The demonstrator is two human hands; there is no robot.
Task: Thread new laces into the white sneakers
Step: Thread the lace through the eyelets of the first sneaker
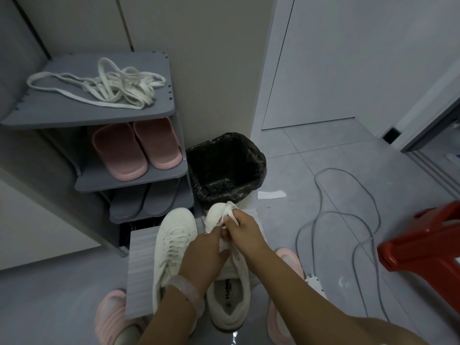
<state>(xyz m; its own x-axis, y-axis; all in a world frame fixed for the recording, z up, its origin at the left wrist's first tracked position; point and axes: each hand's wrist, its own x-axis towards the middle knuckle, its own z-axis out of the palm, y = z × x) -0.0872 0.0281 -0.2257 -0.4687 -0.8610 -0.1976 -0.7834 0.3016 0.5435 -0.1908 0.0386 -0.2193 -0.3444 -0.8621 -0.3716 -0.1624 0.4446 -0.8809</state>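
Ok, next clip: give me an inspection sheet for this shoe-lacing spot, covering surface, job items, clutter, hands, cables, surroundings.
Surface: grey tiled floor; a ribbed grey mat lies under the laced sneaker.
Job's things: laced sneaker on the left; right sneaker being threaded; lace drawn over its toe; pile of loose laces on the top shelf of the shoe rack.
Clutter: paper scrap on the floor; black-lined bin.
Hands: left hand and right hand both pinch the lace.
Cables: grey cable looping across the floor.
Surroundings: pink slippers and grey slippers on the rack; red stool; white door.
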